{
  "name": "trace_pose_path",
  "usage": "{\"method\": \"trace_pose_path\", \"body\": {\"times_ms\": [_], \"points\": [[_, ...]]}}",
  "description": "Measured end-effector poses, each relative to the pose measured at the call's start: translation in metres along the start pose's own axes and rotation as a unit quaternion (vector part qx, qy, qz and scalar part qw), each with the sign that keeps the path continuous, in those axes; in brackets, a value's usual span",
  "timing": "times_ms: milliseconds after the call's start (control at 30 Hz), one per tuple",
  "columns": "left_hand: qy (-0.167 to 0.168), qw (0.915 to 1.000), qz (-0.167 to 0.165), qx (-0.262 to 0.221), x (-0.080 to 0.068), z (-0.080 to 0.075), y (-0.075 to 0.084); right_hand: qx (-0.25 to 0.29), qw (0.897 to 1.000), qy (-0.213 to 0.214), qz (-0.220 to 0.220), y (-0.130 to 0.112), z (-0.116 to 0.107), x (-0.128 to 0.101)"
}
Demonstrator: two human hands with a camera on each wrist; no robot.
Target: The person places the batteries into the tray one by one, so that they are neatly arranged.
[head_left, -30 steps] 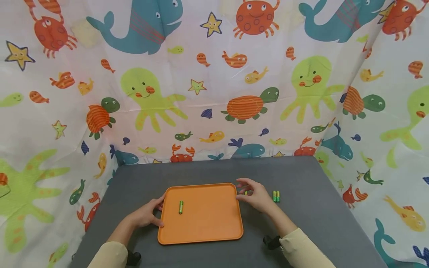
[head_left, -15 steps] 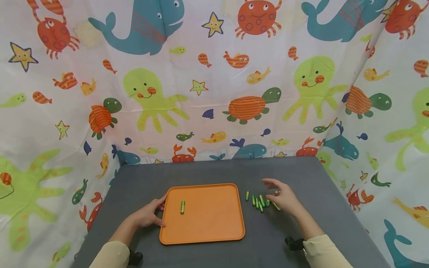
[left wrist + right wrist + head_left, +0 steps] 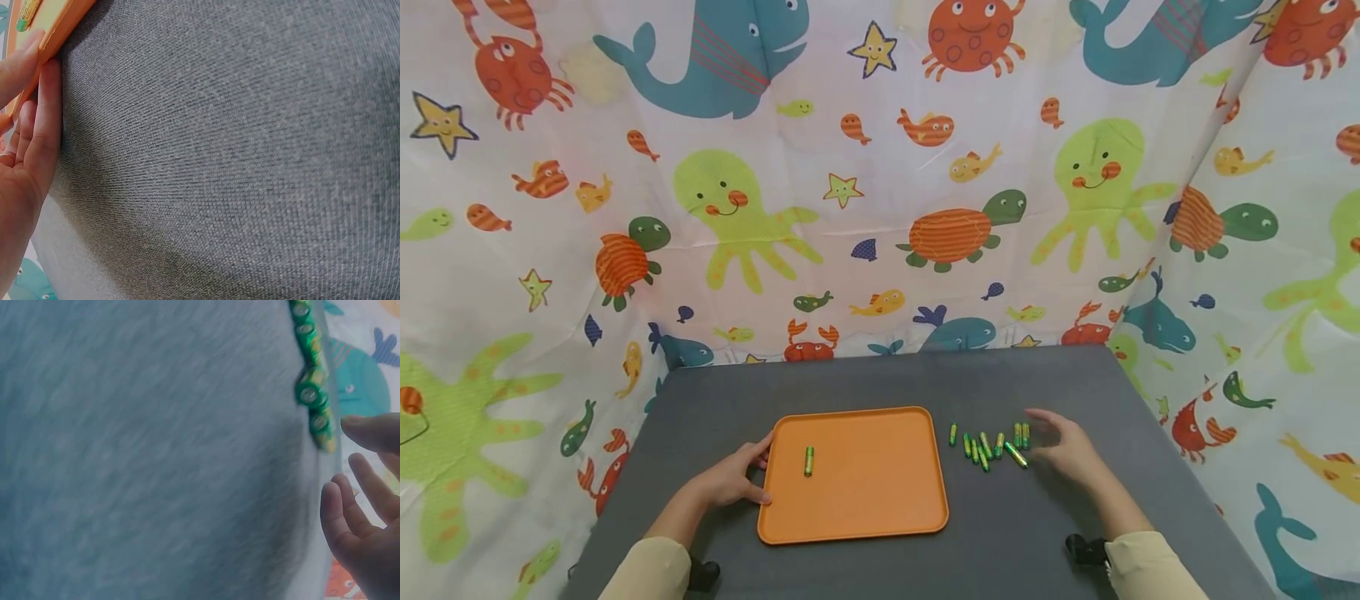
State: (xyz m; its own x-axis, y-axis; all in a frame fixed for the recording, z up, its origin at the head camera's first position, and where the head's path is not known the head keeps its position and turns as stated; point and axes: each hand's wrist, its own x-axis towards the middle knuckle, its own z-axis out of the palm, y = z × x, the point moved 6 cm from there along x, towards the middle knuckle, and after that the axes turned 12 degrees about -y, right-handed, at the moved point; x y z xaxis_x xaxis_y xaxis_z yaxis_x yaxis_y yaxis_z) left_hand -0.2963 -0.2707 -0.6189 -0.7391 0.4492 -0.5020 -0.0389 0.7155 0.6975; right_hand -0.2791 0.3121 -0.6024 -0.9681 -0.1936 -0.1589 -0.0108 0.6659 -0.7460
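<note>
My left hand [image 3: 727,483] holds the left edge of an orange tray [image 3: 880,500]. In the left wrist view its thumb [image 3: 24,62] lies over the rim and its fingers run along the outer side. One green and yellow battery [image 3: 808,462] lies on the tray, left of its middle. Several similar batteries [image 3: 986,446] lie loosely grouped on the table beyond the tray's right edge. My right hand [image 3: 1067,448] is just right of that group, holding nothing, with thumb and fingers apart. In the right wrist view, the batteries [image 3: 309,394] appear left of the thumb tip.
A dark grey cloth-like surface covers the table [image 3: 865,387]. Behind it and at both sides hangs a white curtain [image 3: 895,225] printed with sea animals. A black wrist device [image 3: 1086,550] sits on the underside of the right forearm.
My right hand has moved right, from beside the tray's right edge across the group of batteries, leaving them uncovered. The left hand, tray and battery on it stay in place.
</note>
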Motion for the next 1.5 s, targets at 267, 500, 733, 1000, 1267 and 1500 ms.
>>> {"method": "trace_pose_path", "body": {"times_ms": [267,500,733,1000,1267,1500], "points": [[-0.001,0.9999,0.008,0.011,0.002,0.0,-0.001,-0.028,0.999,-0.013,0.031,0.015,0.007,0.004],[-0.001,0.9999,0.011,0.011,0.001,0.0,0.0,-0.041,0.998,-0.003,0.04,0.018,0.008,0.01],[-0.005,0.9998,0.009,0.016,0.001,0.003,-0.002,-0.052,0.998,0.006,0.033,0.02,0.009,0.014],[-0.009,0.9997,0.013,0.017,0.002,0.002,-0.004,-0.037,0.998,0.014,0.042,0.022,0.006,0.012],[-0.002,0.9999,0.011,0.01,-0.001,0.001,-0.004,0.035,0.999,0.0,0.039,0.011,0.006,0.009],[0.002,1.0,0.004,-0.002,0.002,0.002,-0.004,0.072,0.997,-0.002,-0.001,-0.019,0.003,0.011]]}}
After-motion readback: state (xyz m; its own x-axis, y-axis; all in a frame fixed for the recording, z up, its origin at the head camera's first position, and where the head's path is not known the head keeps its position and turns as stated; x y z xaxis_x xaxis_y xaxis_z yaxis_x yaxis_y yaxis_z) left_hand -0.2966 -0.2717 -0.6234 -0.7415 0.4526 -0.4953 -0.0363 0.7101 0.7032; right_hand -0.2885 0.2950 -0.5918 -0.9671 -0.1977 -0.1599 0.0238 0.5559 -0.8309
